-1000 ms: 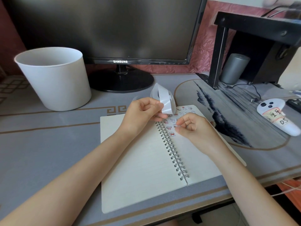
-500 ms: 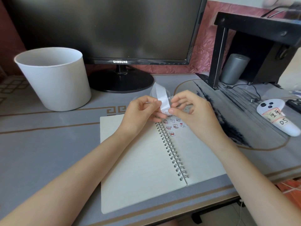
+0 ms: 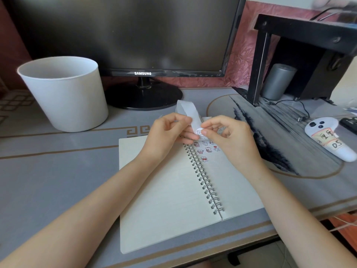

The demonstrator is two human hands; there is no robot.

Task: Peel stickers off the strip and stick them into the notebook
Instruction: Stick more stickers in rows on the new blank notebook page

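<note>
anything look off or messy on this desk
Nothing spilled or damaged. The notebook lies askew on the desk, and the white controller at far right has handwritten paper labels stuck on it. The sticker strip curls up above the left hand.

A grey tabletop with brown lines (image 3: 58, 171) is lying before a pink crinkled wall (image 3: 241, 55); a black metal shelf (image 3: 309, 30) is standing right.

Bare left hand (image 3: 167, 135) (right hand (image 3: 230, 141) too)
</note>
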